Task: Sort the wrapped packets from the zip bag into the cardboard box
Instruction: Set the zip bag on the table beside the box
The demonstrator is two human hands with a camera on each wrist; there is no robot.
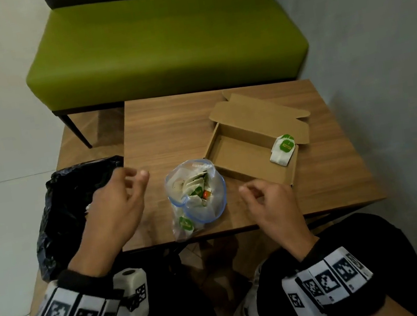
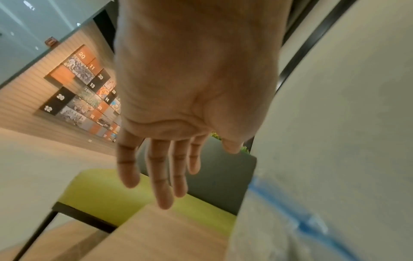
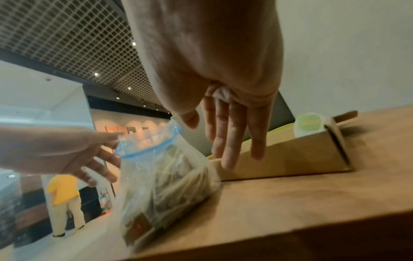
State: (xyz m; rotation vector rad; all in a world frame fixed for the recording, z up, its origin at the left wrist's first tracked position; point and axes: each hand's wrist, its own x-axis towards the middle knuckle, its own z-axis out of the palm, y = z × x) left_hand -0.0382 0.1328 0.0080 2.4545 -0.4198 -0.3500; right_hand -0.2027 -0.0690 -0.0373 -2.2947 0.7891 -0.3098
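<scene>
A clear zip bag [image 1: 197,197] with a blue zip rim stands open near the front edge of the wooden table [image 1: 169,125], holding several white packets with green labels. Behind it to the right lies the open cardboard box [image 1: 251,156], with one white packet [image 1: 284,150] at its right end. My left hand [image 1: 126,195] hovers just left of the bag, fingers relaxed and empty. My right hand [image 1: 260,196] hovers just right of it, in front of the box, and holds nothing. In the right wrist view my right hand's fingers [image 3: 225,134] hang over the bag [image 3: 165,176] and the box [image 3: 290,155].
A crumpled black plastic bag [image 1: 73,206] lies at the table's left edge, under my left hand. A green bench [image 1: 165,47] stands behind the table. A person in a yellow shirt [image 3: 62,192] stands far off in the background.
</scene>
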